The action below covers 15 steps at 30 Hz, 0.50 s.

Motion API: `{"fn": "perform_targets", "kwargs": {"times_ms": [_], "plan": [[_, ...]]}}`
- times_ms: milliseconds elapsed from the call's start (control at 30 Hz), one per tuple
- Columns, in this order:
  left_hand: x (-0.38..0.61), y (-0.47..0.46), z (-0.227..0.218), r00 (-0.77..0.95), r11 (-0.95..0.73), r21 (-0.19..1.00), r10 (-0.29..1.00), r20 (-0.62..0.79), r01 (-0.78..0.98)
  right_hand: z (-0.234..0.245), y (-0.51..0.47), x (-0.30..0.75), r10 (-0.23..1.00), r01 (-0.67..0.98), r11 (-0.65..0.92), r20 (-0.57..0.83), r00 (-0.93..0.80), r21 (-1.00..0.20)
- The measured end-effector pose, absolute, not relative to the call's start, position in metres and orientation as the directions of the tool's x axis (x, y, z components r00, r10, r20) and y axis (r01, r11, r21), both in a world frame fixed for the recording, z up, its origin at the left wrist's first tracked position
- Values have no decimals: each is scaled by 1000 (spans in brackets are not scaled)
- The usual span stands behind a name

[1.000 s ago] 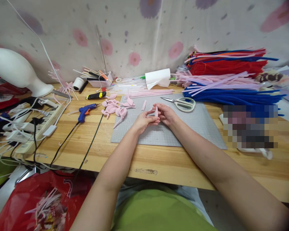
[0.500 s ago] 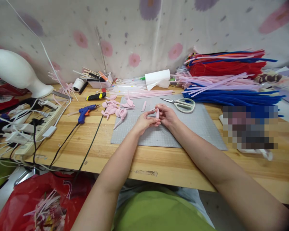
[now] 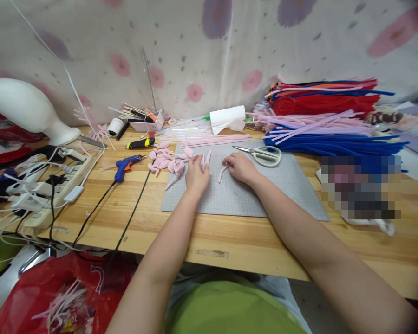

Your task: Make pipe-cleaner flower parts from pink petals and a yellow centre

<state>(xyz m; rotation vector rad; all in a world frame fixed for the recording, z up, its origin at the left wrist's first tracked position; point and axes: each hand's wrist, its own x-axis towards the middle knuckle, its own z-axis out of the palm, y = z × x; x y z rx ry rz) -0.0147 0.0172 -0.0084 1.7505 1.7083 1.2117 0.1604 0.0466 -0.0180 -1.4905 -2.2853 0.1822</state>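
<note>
My left hand [image 3: 197, 175] is on the left part of the grey cutting mat [image 3: 282, 195], its fingers bent and closed about a short pink pipe cleaner piece [image 3: 203, 163], partly hidden by them. Right beside its thumb lies another short pink piece [image 3: 209, 156]. My right hand [image 3: 243, 169] rests low over the middle of the mat, fingertips pinching a longer, curved pale pink pipe cleaner [image 3: 221, 175] that hangs toward me. Left of my left hand is a pile of pink looped pipe cleaner shapes [image 3: 160, 163]. White-handled scissors [image 3: 267, 156] lie just beyond my right hand.
A blue glue gun [image 3: 123, 168] and a yellow-black cutter [image 3: 140, 143] lie left of the mat. Blue pipe cleaners [image 3: 334, 144] and red ones [image 3: 323, 104] are stacked at the back right. A crowded power strip [image 3: 66, 185] sits far left, below a white foam head [image 3: 24, 106].
My hands have parted. The left has moved left and down to the mat with a pink piece, beside the one lying there. The right now holds a longer curved pipe cleaner.
</note>
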Motion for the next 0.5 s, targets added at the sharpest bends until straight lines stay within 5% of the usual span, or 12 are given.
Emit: {"fn": "perform_targets", "kwargs": {"times_ms": [267, 500], "plan": [[0, 2, -6, 212, -253, 543, 968, 137, 801, -11, 44, 168, 898, 870, 426, 232, -374, -247], [9, -2, -8, 240, -275, 481, 961, 135, 832, -4, 40, 166, 896, 883, 421, 250, -368, -209]]}}
